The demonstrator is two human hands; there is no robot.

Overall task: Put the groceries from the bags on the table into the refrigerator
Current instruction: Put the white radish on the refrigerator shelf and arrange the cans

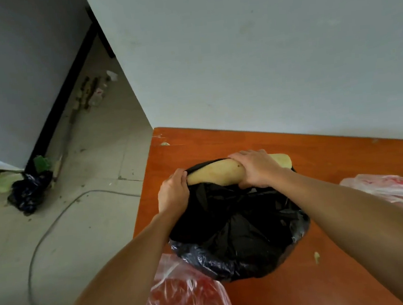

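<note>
Closest to me, at the near left corner of the table, a clear bag of red goods slumps partly over the left edge, waiting its turn. Just beyond it sits the black bag, crumpled and gaping, close to the same edge. My left hand pinches the black bag's rim, fingers curled on the plastic, to peel it back and keep the bag from lifting with the load. My right hand is wrapped over the long pale vegetable, fingers curled round its middle, since something this thick and smooth wants a full grasp. It lies crosswise at the bag's far mouth, one end tucked under the rim by my left hand, the other poking out past my right hand towards the table's far edge. I judge I am partway through drawing it free; the plastic may snag its tip. Another clear bag with red print rests at the right edge, well apart. Left of the table stands a grey panel; whether it is the refrigerator I cannot tell
</note>
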